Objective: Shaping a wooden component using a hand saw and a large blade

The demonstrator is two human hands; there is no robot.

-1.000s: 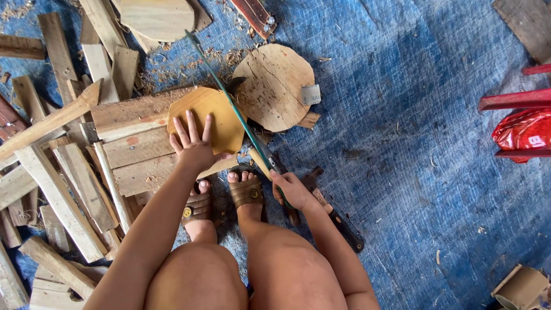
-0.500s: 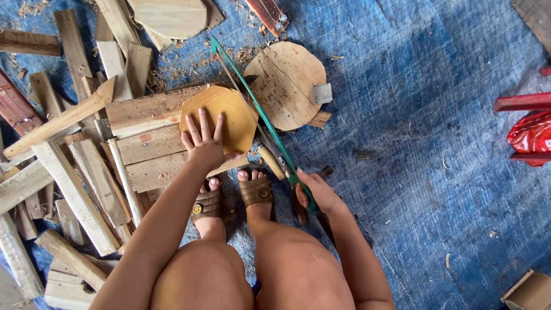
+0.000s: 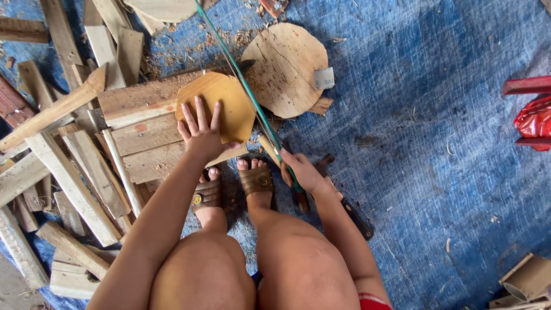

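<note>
- Head view, person squatting on a blue tarp (image 3: 436,149), brown sandals (image 3: 256,181) on both feet, knees at the bottom of the frame
- Left hand (image 3: 201,135) flat on a yellowish wooden disc (image 3: 221,106), fingers spread, palm at the disc's near edge; the disc rests on a stack of planks (image 3: 143,138)
- Right hand (image 3: 301,171) closed around the handle end of a green-framed saw (image 3: 247,92); fingers curled tight on it; the thumb's position is hard to make out
- Saw frame runs up and away along the disc's right edge, touching or just beside it; blade contact probably at that edge
- A larger pale wooden round (image 3: 287,69) lies just beyond the saw, sawdust around it
- Loose wood offcuts (image 3: 63,172) piled to the left; a dark tool (image 3: 350,206) lies on the tarp under the right forearm; red bag (image 3: 534,120) at the right border
- Risks, as judged: disc is held by hand pressure alone, so it could turn or slide on the planks; spread fingers sit near the blade line, so a slip could catch them; toes lie close below the cut
</note>
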